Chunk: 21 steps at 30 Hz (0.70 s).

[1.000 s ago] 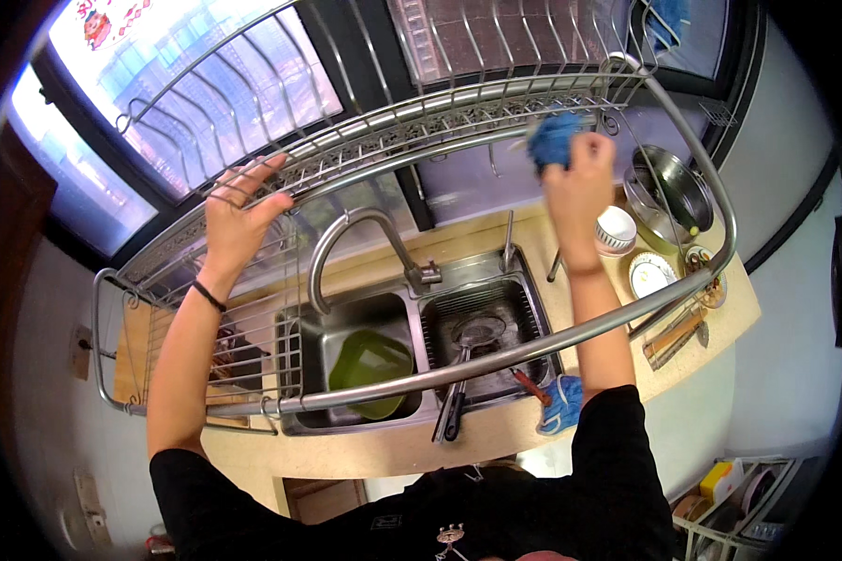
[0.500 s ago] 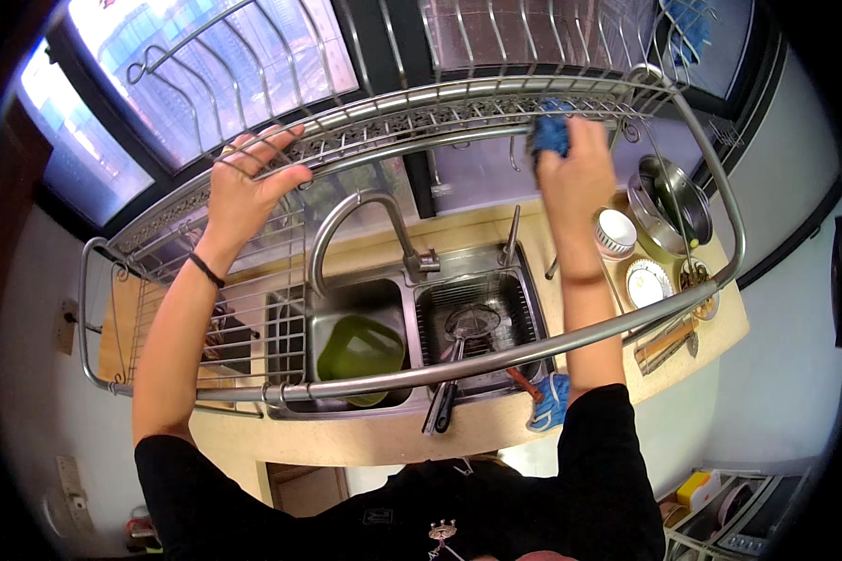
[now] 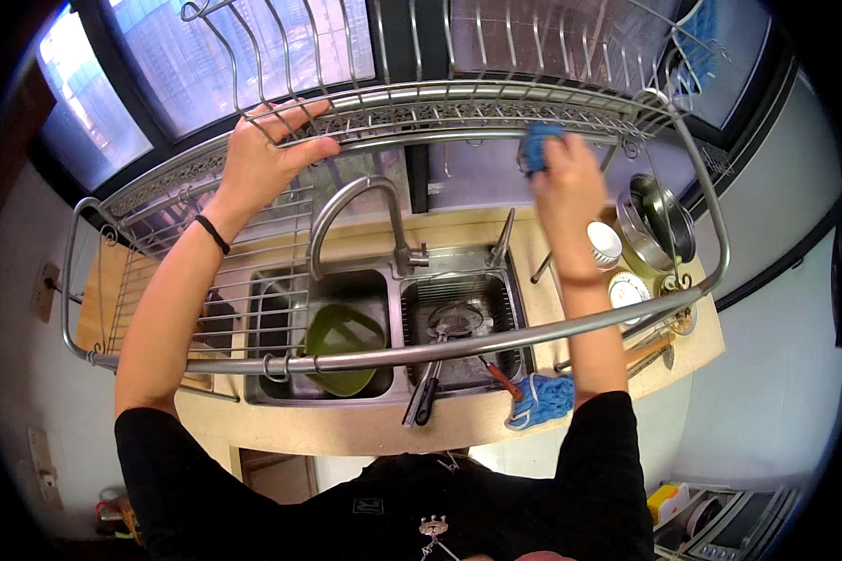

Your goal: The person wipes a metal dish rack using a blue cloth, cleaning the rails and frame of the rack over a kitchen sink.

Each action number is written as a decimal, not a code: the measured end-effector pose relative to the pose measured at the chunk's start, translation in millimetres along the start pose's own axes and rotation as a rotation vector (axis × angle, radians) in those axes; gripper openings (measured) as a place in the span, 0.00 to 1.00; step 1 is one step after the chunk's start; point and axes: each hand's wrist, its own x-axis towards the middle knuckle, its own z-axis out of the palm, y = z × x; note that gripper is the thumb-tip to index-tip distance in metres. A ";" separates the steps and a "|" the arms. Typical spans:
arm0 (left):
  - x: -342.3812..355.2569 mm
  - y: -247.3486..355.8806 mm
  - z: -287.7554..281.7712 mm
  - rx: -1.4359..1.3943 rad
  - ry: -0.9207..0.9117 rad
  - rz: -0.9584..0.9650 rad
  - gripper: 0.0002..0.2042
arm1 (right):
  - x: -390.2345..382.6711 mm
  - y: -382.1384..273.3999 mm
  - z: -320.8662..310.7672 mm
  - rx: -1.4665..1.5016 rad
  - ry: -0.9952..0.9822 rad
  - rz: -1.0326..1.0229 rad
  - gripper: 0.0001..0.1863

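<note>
Ten o'clock: left hand [image 3: 260,166] grasps the rack [image 3: 440,351], likely steadying it; two o'clock: right hand [image 3: 571,194] clutches a cloth [image 3: 538,147].

Tally: 2 bare hands [image 3: 571,192]; 1 silver tubular-metal dish rack [image 3: 402,355]; 2 rectangular stainless-steel sink basins [image 3: 372,292]; 1 curved silver metal faucet [image 3: 396,217]; 1 green plastic tub [image 3: 344,332]; 1 wadded blue cloth [image 3: 537,150]; 1 spread, white-trimmed blue cloth [image 3: 546,400].

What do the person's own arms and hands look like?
The left hand and right hand are gloveless. A thin black band circles the left wrist. The sleeves are black and short, leaving the forearms bare.
</note>
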 end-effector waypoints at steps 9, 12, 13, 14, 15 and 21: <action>0.1 8.3 -4.2 -0.054 0.028 -0.032 0.25 | 2.6 60.4 -14.4 -0.228 -0.049 0.048 0.08; 0.5 9.4 -1.8 -0.086 0.024 -0.059 0.25 | 2.1 61.5 -14.4 -0.344 -0.090 0.181 0.07; 0.4 7.9 -0.7 -0.094 0.031 -0.061 0.24 | 0.4 51.7 -11.2 -0.289 -0.092 0.151 0.08; -1.0 5.5 -0.4 -0.077 0.032 -0.055 0.24 | -2.4 37.1 -5.4 -0.229 -0.097 0.121 0.08; -0.5 3.9 -2.1 -0.062 0.043 -0.041 0.24 | -2.8 24.4 -4.8 -0.128 -0.078 0.018 0.10; -1.3 -0.7 -2.4 -0.076 0.029 -0.037 0.25 | -1.2 49.6 -7.7 -0.260 -0.097 0.013 0.08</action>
